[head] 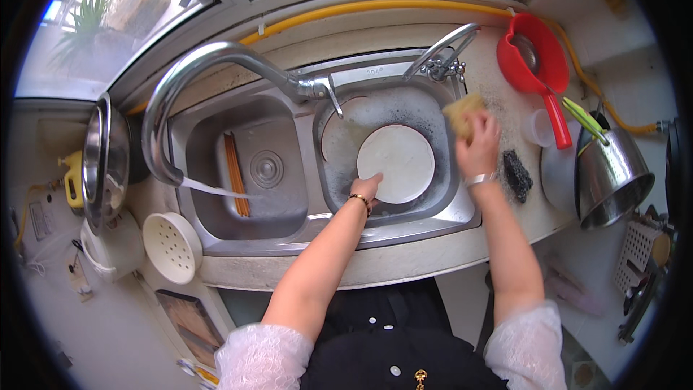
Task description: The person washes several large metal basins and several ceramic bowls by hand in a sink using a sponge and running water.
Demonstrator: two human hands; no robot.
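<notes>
My left hand [368,189] grips the near edge of a white plate [398,160], thumb on top, over the right basin of the steel double sink. Beneath it, soapy water [403,103] fills part of that basin, and another pale plate [338,130] lies there to the left. At the basin's right edge, my right hand [479,143] holds a yellow sponge [464,111], slightly blurred. In the left basin, several brown chopsticks [236,173] lie beside the drain [266,169]. Water runs into this basin from the large curved faucet [216,51].
A second faucet [444,65] stands behind the right basin. On the right counter are a red ladle [533,59], a black scouring pad [517,176] and a tilted steel pot [614,179]. A white colander [172,248] and steel lids [100,162] stand left.
</notes>
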